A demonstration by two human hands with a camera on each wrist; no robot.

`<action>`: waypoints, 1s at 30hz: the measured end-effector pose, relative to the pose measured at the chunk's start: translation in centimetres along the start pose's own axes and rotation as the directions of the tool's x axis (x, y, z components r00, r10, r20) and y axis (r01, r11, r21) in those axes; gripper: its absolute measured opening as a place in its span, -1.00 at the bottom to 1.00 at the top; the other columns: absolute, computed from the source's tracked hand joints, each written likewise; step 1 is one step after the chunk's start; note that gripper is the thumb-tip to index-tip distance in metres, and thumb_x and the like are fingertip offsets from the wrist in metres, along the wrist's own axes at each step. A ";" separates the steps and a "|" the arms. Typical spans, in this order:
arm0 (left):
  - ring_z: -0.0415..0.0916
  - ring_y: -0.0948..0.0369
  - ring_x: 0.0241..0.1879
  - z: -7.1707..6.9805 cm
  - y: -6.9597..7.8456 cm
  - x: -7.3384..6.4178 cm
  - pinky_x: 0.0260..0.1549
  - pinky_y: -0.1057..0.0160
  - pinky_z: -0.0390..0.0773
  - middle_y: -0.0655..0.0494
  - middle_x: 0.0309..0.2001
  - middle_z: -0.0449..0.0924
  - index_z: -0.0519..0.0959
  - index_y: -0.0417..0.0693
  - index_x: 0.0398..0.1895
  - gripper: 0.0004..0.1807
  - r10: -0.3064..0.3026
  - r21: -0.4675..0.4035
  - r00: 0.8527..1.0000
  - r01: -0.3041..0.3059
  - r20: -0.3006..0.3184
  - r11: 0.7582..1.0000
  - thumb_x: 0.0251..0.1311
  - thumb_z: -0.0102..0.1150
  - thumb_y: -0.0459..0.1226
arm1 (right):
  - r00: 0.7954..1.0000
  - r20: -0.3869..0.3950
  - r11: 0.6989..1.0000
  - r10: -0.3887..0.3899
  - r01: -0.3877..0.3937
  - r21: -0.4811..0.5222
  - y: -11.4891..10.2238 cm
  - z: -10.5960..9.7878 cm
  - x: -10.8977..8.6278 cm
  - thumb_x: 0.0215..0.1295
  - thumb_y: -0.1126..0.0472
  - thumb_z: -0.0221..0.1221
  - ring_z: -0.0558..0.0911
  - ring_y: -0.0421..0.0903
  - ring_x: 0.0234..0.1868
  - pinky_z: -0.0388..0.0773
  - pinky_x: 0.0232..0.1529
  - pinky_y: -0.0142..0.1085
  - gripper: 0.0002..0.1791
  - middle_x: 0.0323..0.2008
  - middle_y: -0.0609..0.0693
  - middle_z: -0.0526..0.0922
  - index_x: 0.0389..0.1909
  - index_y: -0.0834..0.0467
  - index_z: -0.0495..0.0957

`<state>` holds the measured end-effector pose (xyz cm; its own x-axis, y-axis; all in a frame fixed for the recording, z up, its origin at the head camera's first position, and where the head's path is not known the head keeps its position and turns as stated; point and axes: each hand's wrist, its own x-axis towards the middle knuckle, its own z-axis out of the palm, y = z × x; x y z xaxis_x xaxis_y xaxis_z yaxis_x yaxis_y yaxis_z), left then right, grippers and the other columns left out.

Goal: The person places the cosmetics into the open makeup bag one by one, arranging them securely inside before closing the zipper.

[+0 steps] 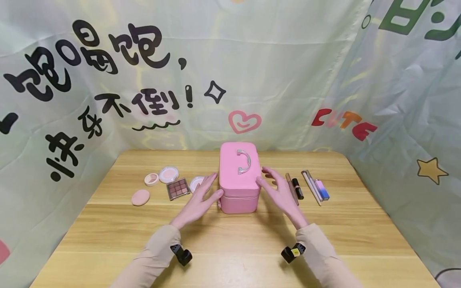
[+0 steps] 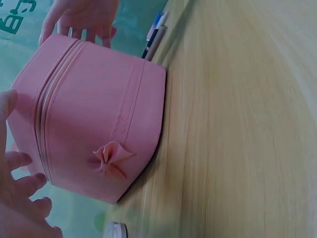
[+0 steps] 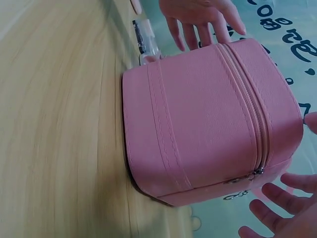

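A pink cosmetic case (image 1: 239,202) with a silver handle (image 1: 248,162) on its lid stands upright at the middle of the table, its lid down. My left hand (image 1: 201,201) is at its left side with fingers straight, the thumb at the lid's near-left corner. At the right side my right hand (image 1: 280,194) is spread, its thumb by the lid edge. A small bow (image 2: 113,157) sits on the case's left side in the left wrist view. The zipper (image 3: 242,89) runs below the lid in the right wrist view, with metal pulls (image 3: 258,171) near its far end.
Left of the case lie an eyeshadow palette (image 1: 178,189), round compacts (image 1: 168,175), a small round jar (image 1: 151,179) and a pink puff (image 1: 140,197). To the right are slim pencils (image 1: 311,187), a black tube (image 1: 297,189) and a blue-pink box (image 1: 322,189). Printed cloth (image 1: 288,80) hangs behind the table (image 1: 230,256).
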<state>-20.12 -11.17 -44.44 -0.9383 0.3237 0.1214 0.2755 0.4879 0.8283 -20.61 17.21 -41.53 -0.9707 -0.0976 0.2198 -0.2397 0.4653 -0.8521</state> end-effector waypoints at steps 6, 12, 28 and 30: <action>-0.09 0.02 0.62 0.5 0.3 0.2 0.53 -0.06 0.08 0.03 0.64 -0.06 0.10 0.07 0.60 -0.15 -0.017 -0.111 0.998 0.010 -0.060 0.994 0.33 0.23 0.01 | 1.000 -0.024 0.999 0.001 0.000 0.041 -0.1 0.4 0.2 0.40 0.11 0.19 0.51 0.23 0.24 0.38 0.30 0.18 -0.44 0.21 0.28 0.57 0.34 0.27 0.41; -0.04 0.01 0.61 0.7 0.3 0.3 0.48 -0.07 0.19 0.13 0.62 0.02 0.24 0.06 0.54 -0.19 -0.005 -0.095 0.996 -0.003 -0.086 0.996 0.26 0.31 -0.01 | 0.999 -0.017 0.992 0.038 -0.035 0.122 -0.2 0.5 0.2 0.40 0.16 0.20 0.53 0.17 0.20 0.47 0.27 -0.02 -0.47 0.18 0.27 0.58 0.31 0.28 0.44; 0.01 -0.02 0.59 1.0 0.7 0.3 0.48 -0.29 0.03 0.13 0.60 0.09 0.24 0.15 0.54 -0.23 0.033 -0.074 0.996 -0.038 -0.078 0.997 0.31 0.25 0.02 | 0.998 0.006 0.983 0.059 -0.059 0.177 0.0 0.4 0.0 0.42 0.18 0.18 0.52 0.10 0.19 0.46 0.19 -0.32 -0.47 0.25 0.24 0.55 0.35 0.25 0.42; 0.03 -0.03 0.59 1.1 0.7 0.2 0.47 -0.28 0.05 0.11 0.59 0.11 0.24 0.14 0.54 -0.23 0.032 -0.078 0.996 -0.038 -0.084 0.996 0.31 0.25 0.02 | 0.998 0.008 0.983 0.056 -0.056 0.174 0.1 0.3 0.0 0.42 0.18 0.17 0.53 0.09 0.19 0.45 0.18 -0.35 -0.48 0.25 0.25 0.54 0.35 0.25 0.42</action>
<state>-19.91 -9.86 -44.38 -0.9434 0.2696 0.1930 0.2939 0.4104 0.8632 -20.61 16.94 -41.74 -0.9826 -0.0782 0.1685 -0.1846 0.3101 -0.9326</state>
